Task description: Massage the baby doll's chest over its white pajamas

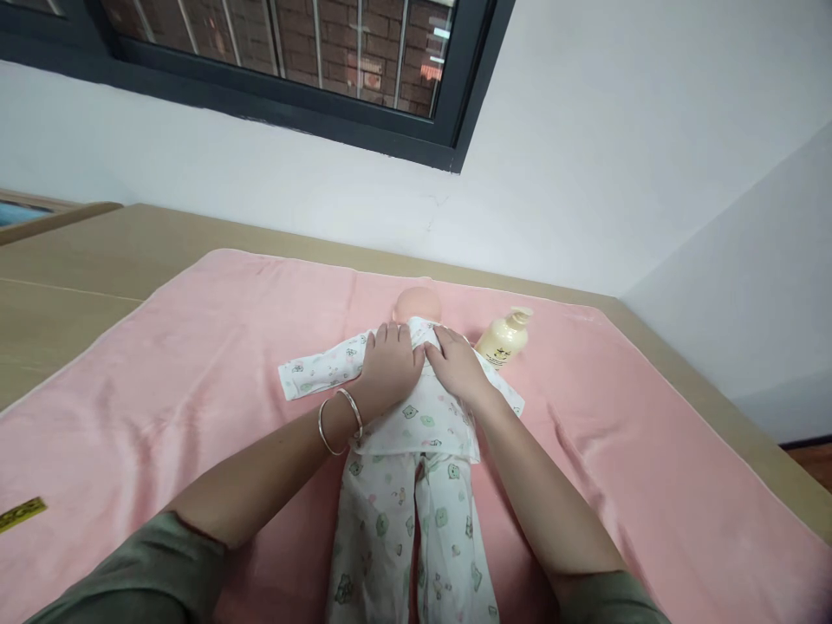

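Note:
A baby doll lies on a pink blanket [247, 347], its bald head [418, 303] pointing away from me. It wears a white patterned top [419, 425] and matching trousers [383, 520]. Both my hands rest flat on the doll's upper back or chest; which side faces up I cannot tell. My left hand [392, 364], a bangle on its wrist, lies on the left of the top with fingers stretched out. On the other side lies my right hand [457, 362], fingers extended, its thumb close to the left one. The doll's sleeves spread out to both sides.
A pale yellow pump bottle [503, 338] stands on the blanket just right of the doll's head. At the far left edge lies a yellow strip [21, 513] with dark marks. Behind the wooden surface [169, 227] rises a white wall with a dark-framed window [448, 113].

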{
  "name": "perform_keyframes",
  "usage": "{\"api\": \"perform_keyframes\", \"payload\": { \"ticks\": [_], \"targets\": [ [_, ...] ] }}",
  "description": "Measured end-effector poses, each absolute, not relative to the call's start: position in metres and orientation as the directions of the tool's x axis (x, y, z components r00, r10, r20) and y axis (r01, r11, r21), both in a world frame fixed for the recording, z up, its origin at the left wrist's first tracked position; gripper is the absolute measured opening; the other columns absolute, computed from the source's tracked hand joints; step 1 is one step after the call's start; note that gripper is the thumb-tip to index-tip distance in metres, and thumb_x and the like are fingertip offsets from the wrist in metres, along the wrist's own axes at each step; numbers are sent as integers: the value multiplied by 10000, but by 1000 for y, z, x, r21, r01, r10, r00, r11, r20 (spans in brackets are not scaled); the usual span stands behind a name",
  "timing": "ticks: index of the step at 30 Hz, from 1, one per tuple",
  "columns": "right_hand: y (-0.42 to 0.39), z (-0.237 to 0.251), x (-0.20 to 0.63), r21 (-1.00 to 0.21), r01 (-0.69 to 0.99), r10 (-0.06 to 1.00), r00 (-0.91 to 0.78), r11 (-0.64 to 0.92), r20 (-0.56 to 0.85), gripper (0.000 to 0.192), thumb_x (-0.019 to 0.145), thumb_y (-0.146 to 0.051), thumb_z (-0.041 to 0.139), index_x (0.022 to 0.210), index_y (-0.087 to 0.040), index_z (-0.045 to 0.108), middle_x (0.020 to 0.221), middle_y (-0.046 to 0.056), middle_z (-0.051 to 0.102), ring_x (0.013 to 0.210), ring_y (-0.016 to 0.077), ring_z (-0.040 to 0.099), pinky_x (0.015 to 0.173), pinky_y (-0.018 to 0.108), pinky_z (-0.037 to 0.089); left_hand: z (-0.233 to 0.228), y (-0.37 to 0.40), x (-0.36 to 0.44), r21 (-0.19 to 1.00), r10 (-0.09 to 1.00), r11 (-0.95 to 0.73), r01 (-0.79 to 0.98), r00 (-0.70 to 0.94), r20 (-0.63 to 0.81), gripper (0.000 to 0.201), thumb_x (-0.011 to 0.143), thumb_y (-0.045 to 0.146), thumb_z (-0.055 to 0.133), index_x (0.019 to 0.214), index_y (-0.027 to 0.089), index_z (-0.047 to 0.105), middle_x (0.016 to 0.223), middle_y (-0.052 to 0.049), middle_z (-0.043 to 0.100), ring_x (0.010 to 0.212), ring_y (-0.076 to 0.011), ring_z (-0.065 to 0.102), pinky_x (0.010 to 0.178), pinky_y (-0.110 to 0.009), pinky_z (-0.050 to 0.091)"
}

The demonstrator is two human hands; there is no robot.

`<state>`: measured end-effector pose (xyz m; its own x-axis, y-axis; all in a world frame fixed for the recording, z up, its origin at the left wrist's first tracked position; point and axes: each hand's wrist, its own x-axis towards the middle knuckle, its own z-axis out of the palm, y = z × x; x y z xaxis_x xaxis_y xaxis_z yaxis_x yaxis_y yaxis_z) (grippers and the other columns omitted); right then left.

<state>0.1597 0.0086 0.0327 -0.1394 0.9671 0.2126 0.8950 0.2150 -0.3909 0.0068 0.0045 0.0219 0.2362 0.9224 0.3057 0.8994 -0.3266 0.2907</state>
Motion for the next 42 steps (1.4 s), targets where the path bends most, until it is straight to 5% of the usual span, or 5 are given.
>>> {"api": "perform_keyframes", "payload": {
  "ticks": [6, 12, 24, 33, 42],
  "targets": [
    [5, 39, 161, -363, 900, 964, -178, 240, 198, 495, 1042, -370, 378, 1408, -88, 553, 1449, 170, 592, 1360, 291, 519, 1135, 402, 385, 27, 0, 7, 282, 911, -361, 889, 272, 308, 482, 1015, 305, 382, 1402, 35, 480, 1448, -260, 544, 1391, -392, 465, 1140, -552, 341],
    [-18, 55, 139, -228, 945, 968, -207, 236, 144, 480, 1040, -269, 339, 1413, -49, 546, 1468, 220, 562, 1434, 294, 460, 1194, 407, 334, 30, 26, -9, 415, 912, -408, 813, 345, 221, 289, 981, 317, 418, 1128, 137, 590, 1195, -171, 681, 1147, -320, 614, 1016, -483, 452],
    [9, 35, 161, -416, 893, 984, -131, 171, 123, 582, 1008, -405, 412, 1501, -101, 473, 1609, 154, 417, 1516, 312, 324, 1233, 465, 270, 17, 0, 8, 274, 880, -411, 869, 300, 369, 444, 996, 289, 366, 1353, 74, 520, 1396, -254, 580, 1357, -375, 492, 1101, -549, 383],
    [-24, 43, 123, -296, 950, 991, -65, 98, 119, 584, 1037, -315, 315, 1539, -29, 400, 1593, 221, 415, 1524, 343, 305, 1241, 484, 243, 31, 42, -26, 488, 896, -443, 752, 397, 200, 424, 1001, 453, 363, 1148, 183, 656, 1146, -119, 734, 1070, -275, 668, 938, -388, 506],
    [8, 37, 160, -387, 910, 986, -108, 149, 127, 562, 1049, -455, 342, 1491, -135, 478, 1575, 139, 471, 1486, 297, 380, 1218, 451, 292, 18, -8, 5, 203, 870, -394, 897, 292, 397, 530, 1022, 348, 330, 1415, 31, 492, 1454, -285, 541, 1374, -403, 485, 1143, -556, 341]
  ]
}}
